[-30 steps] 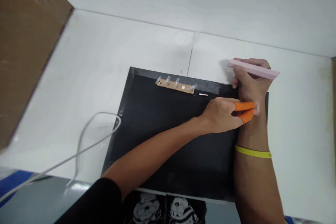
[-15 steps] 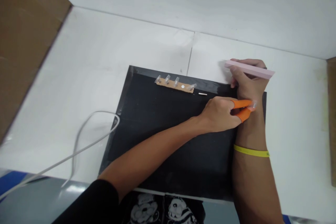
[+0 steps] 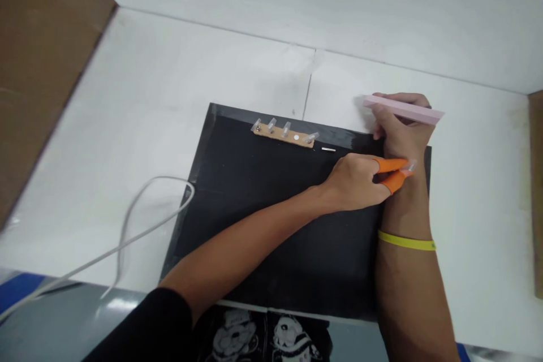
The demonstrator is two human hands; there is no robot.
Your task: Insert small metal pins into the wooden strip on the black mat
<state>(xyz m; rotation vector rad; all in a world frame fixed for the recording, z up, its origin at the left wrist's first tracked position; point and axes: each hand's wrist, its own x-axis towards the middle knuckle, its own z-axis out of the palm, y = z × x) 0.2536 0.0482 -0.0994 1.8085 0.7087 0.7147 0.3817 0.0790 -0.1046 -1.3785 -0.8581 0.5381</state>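
My left hand [image 3: 357,182], with orange covers on the thumb and forefinger, pinches a small clear plastic piece [image 3: 411,166] over my right wrist. Whether the piece touches the skin, I cannot tell. Beyond it, my right hand [image 3: 397,131] is closed round a long pale pink bar [image 3: 403,110] with slanted ends; its far fingers are partly hidden behind the bar. To the left of both hands lies a tan strip [image 3: 278,133] bearing several clear tabs and a white dot. Beside its right end is a thin silvery bar [image 3: 328,150].
A black mat [image 3: 250,175] lies under my arms on the white table [image 3: 144,85]. A white cable [image 3: 144,235] loops over the mat's left edge. White and brown panels enclose the table. My right forearm wears a yellow band [image 3: 407,241].
Almost nothing differs. The clear piece between my left fingertips has tilted slightly, and the whole view has shifted a little. Both hands keep their grips.
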